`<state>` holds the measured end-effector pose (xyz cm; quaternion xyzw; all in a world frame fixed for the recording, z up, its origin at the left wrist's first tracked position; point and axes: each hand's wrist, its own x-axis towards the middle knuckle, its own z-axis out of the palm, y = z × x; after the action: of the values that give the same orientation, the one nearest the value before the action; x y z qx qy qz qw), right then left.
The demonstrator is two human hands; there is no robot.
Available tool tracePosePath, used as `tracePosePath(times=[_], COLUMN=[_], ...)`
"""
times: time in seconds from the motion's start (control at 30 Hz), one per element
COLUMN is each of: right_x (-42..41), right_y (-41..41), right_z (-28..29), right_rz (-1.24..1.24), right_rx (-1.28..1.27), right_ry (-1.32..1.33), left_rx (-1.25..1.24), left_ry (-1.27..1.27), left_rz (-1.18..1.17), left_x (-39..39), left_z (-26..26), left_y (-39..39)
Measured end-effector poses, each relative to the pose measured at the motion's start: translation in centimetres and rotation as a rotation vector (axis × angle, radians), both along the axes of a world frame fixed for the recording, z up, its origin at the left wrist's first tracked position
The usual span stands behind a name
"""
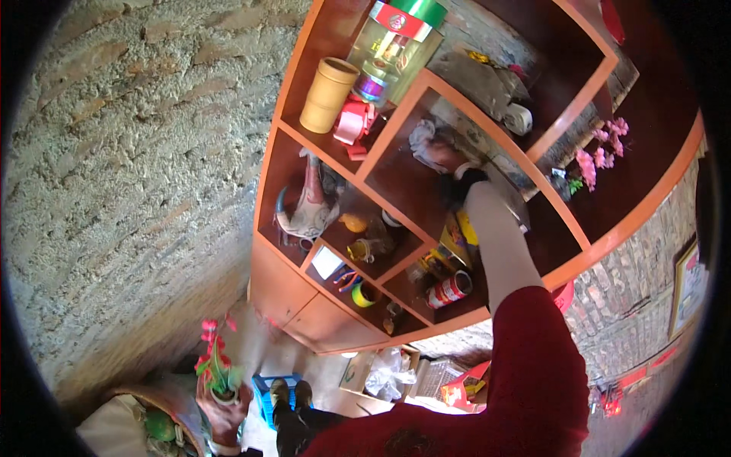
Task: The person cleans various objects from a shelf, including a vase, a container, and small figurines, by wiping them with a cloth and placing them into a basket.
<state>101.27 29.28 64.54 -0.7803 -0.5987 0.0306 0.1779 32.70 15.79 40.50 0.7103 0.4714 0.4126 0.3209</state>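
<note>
My left hand (225, 420) is wrapped around a small pot (224, 395) with red flowers and green leaves (214, 360), held low at the left beside the rough wall. Up inside a compartment of the red-brown wooden shelf unit (394, 134), my right hand (448, 157) grips a crumpled pale cloth (422, 143). The cloth is near the back of that compartment; whether it touches the wood I cannot tell. My right forearm hides part of the shelf below, where a yellow package (465, 227) shows beside it.
My feet are on a blue plastic stool (265, 394). Around the right arm, shelves hold a bamboo cup (329, 94), a large clear jar (394, 48), a horned animal-skull ornament (311, 205), a red can (449, 289) and pink flowers (599, 151). A cardboard box (357, 371) stands below.
</note>
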Motion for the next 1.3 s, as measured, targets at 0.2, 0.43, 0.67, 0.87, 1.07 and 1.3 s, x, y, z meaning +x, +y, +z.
tracePosePath(times=[0.2, 0.43, 0.67, 0.87, 1.07, 1.3], right_x=[7.9, -11.0, -9.1, -10.9, -7.1, -7.4], right_y=[0.7, -2.1, -4.5, 0.5, 1.6, -1.3], right_z=[-2.7, -1.1, 2.3, 1.9, 0.5, -1.9], right_rz=[0.016, 0.108, -0.102, 0.099, -0.048, -0.059], right_rx=[-0.158, -0.108, 0.147, 0.035, -0.104, 0.075], right_ry=[0.382, 0.314, 0.29, 0.514, 0.556, 0.48], left_rx=[0.043, 0.004, 0.127, 0.102, 0.029, 0.03], left_ry=[0.039, -0.037, 0.019, 0.146, 0.244, 0.209], left_rz=[-0.052, -0.051, -0.173, -0.032, 0.031, -0.058], left_x=[-1.9, 0.8, 5.1, 1.2, -1.1, 0.4], left_z=[0.4, -2.4, 1.0, -2.8, -6.8, -5.2], left_y=[-1.3, 0.4, 1.3, -1.6, -4.0, -2.2])
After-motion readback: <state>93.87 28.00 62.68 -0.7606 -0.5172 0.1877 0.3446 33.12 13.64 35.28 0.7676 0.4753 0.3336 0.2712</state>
